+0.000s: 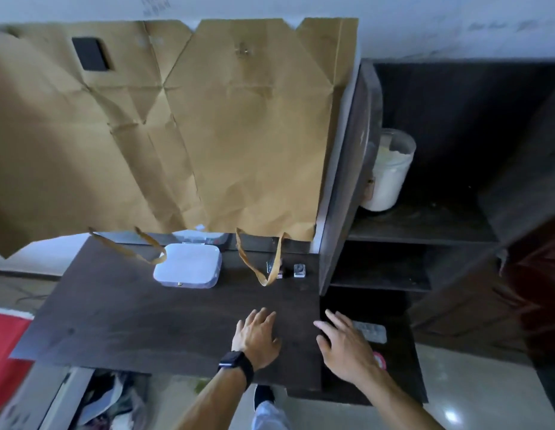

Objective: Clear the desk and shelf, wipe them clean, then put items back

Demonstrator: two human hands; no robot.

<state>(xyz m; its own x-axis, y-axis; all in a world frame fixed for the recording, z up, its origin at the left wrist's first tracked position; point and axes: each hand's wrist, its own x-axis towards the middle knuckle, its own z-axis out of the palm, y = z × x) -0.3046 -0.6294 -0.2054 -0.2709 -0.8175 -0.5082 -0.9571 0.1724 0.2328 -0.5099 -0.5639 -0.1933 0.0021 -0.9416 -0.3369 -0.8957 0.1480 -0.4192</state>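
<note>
Head view. Your left hand [257, 335] and right hand [347, 346] are over the dark desk [114, 321], fingers spread and holding nothing. A white box [189, 265] sits near the desk's back edge. A white jar [391, 172] stands on the shelf [425, 225]. The step is probably clearing. Next, pinch up the blister pack [370, 330] by your right fingertips.

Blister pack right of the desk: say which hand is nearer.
Right. The right hand is spread just beside the blister pack, at its left edge. The left hand lies flat on the desk, farther left.
</note>
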